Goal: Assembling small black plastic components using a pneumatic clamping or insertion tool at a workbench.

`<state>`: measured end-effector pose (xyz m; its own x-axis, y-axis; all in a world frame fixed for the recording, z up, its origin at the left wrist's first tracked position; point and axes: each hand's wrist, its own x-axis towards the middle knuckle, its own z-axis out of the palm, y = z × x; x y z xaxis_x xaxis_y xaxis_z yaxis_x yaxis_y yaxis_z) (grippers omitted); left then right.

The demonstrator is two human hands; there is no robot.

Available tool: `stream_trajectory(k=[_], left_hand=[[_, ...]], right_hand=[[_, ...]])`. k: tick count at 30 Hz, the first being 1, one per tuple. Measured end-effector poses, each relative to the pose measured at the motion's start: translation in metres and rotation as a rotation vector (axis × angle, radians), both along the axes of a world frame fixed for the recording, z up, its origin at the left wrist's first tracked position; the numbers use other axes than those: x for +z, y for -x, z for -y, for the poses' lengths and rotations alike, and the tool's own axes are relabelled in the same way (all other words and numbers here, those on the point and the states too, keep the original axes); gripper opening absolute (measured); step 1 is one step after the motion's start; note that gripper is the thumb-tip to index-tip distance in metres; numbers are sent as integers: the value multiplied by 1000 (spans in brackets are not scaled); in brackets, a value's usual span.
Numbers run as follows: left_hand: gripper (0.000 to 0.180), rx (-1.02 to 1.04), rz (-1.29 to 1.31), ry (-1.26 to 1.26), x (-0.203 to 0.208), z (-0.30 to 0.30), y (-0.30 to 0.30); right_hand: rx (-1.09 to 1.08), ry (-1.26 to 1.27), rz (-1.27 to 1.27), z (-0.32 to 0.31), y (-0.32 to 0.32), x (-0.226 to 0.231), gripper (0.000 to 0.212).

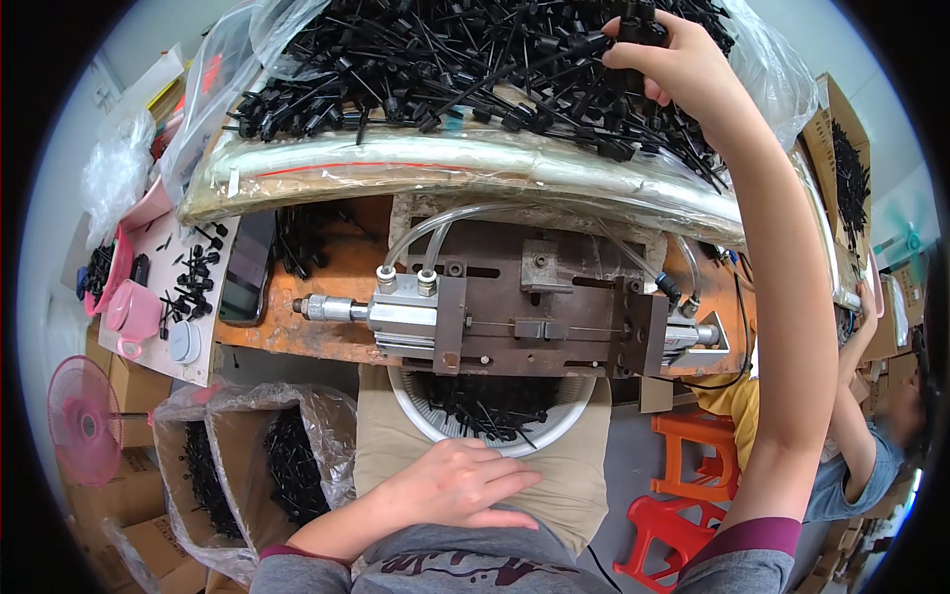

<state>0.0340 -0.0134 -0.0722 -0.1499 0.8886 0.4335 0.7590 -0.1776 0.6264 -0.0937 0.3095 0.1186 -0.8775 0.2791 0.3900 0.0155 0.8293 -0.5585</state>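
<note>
My right hand (665, 61) is stretched out to the far right of a large heap of black plastic parts (416, 69). These parts have short, thick heads and thin stems. Its thumb and fingers are closed around at least one black piece (641, 28); how many it grips is hard to make out. My left hand (465, 485) holds nothing and rests palm down over my lap, fingers extended. Just beyond it, a white basket (421, 424) sits between my legs with more black parts inside. Above the basket is a metal fixture (495, 259) with pneumatic cylinders and clear hoses.
An orange-brown bench (297, 332) carries the fixture and a phone (245, 272). At left are a pink cup (134, 312), a pink fan (87, 421) and lined boxes (230, 455) of black parts. Stools (683, 540) and another person's arm (859, 346) are at right.
</note>
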Motion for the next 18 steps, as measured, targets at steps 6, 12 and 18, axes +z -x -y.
stream_trajectory(k=[6,12,18], left_hand=[[49,3,-8,4,2,-1,0],[50,23,-21,-14,3,0,1],[50,25,-33,-40,3,-1,-1]], right_hand=[[69,248,23,-19,-12,3,31],[94,520,-105,-46,-22,7,34],[119,738,-218,-59,-41,7,28]])
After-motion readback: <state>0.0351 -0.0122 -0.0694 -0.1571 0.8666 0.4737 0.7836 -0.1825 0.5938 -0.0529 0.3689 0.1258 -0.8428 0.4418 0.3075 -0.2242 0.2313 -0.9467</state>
